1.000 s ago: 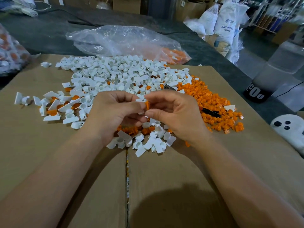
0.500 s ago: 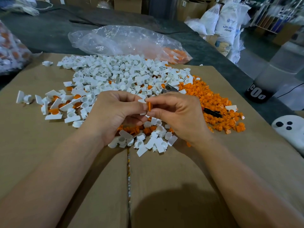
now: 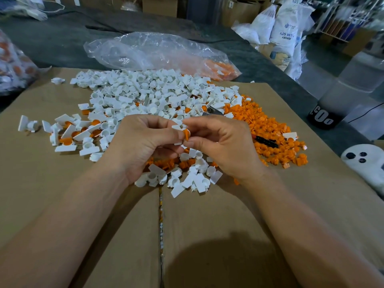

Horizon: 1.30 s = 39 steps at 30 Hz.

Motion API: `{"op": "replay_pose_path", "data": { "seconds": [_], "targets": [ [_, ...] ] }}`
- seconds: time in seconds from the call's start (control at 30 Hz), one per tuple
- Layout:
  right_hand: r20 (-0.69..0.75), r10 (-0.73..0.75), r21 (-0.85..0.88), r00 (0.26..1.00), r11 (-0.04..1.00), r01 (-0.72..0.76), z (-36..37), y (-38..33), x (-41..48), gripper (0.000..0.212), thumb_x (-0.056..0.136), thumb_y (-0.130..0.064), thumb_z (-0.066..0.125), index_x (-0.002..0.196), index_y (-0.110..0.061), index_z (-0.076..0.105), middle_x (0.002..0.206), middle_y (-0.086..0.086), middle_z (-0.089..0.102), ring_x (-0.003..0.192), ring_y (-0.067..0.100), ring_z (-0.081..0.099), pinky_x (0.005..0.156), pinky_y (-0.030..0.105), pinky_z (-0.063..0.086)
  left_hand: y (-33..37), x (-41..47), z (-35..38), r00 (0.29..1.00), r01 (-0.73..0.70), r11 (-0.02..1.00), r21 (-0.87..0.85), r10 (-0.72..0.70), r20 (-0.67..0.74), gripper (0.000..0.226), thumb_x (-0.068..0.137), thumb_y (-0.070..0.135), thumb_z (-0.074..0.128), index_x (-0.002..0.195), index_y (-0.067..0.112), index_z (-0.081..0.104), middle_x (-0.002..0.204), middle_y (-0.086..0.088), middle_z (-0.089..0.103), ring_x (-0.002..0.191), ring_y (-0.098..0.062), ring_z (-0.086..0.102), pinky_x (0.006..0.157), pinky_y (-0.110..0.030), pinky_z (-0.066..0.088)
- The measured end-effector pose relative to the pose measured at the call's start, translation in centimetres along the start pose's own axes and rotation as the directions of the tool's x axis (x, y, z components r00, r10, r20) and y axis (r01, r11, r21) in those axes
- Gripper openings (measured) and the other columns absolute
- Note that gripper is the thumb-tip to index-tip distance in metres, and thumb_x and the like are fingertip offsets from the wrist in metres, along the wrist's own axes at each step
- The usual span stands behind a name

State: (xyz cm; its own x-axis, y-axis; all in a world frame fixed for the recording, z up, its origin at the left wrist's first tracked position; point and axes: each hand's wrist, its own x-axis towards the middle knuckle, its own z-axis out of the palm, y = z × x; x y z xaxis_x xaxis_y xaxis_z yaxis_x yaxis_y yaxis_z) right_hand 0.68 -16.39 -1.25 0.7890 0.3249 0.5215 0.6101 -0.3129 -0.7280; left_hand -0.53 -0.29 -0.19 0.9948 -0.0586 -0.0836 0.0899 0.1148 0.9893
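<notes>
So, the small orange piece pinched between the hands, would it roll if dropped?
Probably light and stiff: the right hand pinches the orange piece with fingertips alone. It may roll a little, as it looks round-headed, but the loose pieces below would likely stop it.

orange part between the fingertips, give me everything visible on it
The orange part is small, plastic-looking, with a rounded head above a narrower stem; most is hidden. It stands roughly upright, pinched by the right hand and touching a white piece that the left hand holds, above the loose pile on the cardboard.
</notes>
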Motion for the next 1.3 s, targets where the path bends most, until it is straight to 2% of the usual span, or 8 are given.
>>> {"op": "replay_pose_path", "data": {
  "seconds": [0.1,0.23,0.67,0.97,1.1,1.2,1.3],
  "targets": [
    [0.019,0.096,0.095,0.995,0.991,-0.097,0.02,-0.06,0.01,0.038,0.074,0.004,0.069,0.110,-0.006,0.063,0.083,-0.010,0.064,0.080,0.000,0.065,0.077,0.016,0.053,0.00,-0.02,-0.02,1.000,-0.018,1.000,0.010,0.018,-0.003,0.008,0.062,0.003,0.073,0.066,0.005,0.066,0.059,-0.010,0.067,0.048,-0.015,0.064,0.044,-0.018,0.048],
    [0.022,0.081,0.155,0.997,0.984,-0.083,-0.06,-0.44,0.00,0.033,0.073,0.004,0.069,0.095,-0.020,0.064,0.082,-0.009,0.066,0.078,0.002,0.066,0.074,0.017,0.053,0.13,-0.14,-0.03,1.000,-0.027,1.000,0.016,0.027,-0.003,0.017,0.052,0.012,0.074,0.066,0.005,0.067,0.057,-0.008,0.065,0.047,-0.015,0.063,0.044,-0.018,0.048],
    [0.053,0.115,0.121,0.992,0.985,-0.120,0.09,-0.30,-0.02,0.030,0.075,0.008,0.067,0.099,-0.010,0.066,0.087,0.003,0.068,0.082,0.012,0.067,0.077,0.023,0.055,0.28,-0.01,-0.06,0.997,0.073,0.995,-0.063,-0.072,0.010,0.031,0.047,0.011,0.070,0.074,-0.002,0.062,0.053,-0.007,0.063,0.041,-0.014,0.058,0.039,-0.017,0.045],
    [0.051,0.111,0.109,0.993,0.987,-0.116,0.09,-0.15,-0.03,0.029,0.075,0.007,0.068,0.100,-0.009,0.066,0.087,0.004,0.068,0.082,0.013,0.068,0.077,0.025,0.055,0.36,-0.01,-0.06,0.996,0.086,0.994,-0.066,-0.085,0.017,0.025,0.050,0.009,0.069,0.072,-0.001,0.061,0.051,-0.006,0.062,0.042,-0.012,0.059,0.038,-0.016,0.045],
    [0.053,0.087,0.143,0.995,0.985,-0.094,0.03,-0.14,0.00,0.027,0.074,0.000,0.071,0.097,-0.014,0.066,0.086,0.003,0.069,0.080,0.013,0.069,0.075,0.025,0.055,0.40,0.00,-0.04,0.996,0.082,0.995,-0.053,-0.081,0.022,0.024,0.051,0.009,0.070,0.071,-0.002,0.063,0.053,-0.008,0.063,0.042,-0.013,0.059,0.039,-0.016,0.045],
    [0.051,0.025,0.177,0.998,0.984,-0.034,0.09,-0.18,-0.01,0.028,0.074,-0.001,0.069,0.100,-0.012,0.065,0.085,0.003,0.068,0.079,0.011,0.069,0.074,0.023,0.055,0.36,-0.03,0.10,0.998,0.064,0.998,-0.027,-0.063,0.029,0.016,0.055,0.006,0.070,0.068,0.000,0.063,0.052,-0.008,0.063,0.042,-0.012,0.059,0.039,-0.016,0.046],
    [0.011,-0.026,0.132,1.000,0.991,0.024,0.05,-0.19,-0.05,0.031,0.073,-0.002,0.070,0.101,-0.014,0.064,0.083,0.001,0.068,0.077,0.009,0.068,0.073,0.025,0.056,0.28,-0.08,0.19,0.998,0.051,0.999,-0.012,-0.051,0.029,0.009,0.063,-0.001,0.069,0.069,0.000,0.062,0.051,-0.007,0.063,0.042,-0.012,0.060,0.039,-0.016,0.045]
  ]
}}
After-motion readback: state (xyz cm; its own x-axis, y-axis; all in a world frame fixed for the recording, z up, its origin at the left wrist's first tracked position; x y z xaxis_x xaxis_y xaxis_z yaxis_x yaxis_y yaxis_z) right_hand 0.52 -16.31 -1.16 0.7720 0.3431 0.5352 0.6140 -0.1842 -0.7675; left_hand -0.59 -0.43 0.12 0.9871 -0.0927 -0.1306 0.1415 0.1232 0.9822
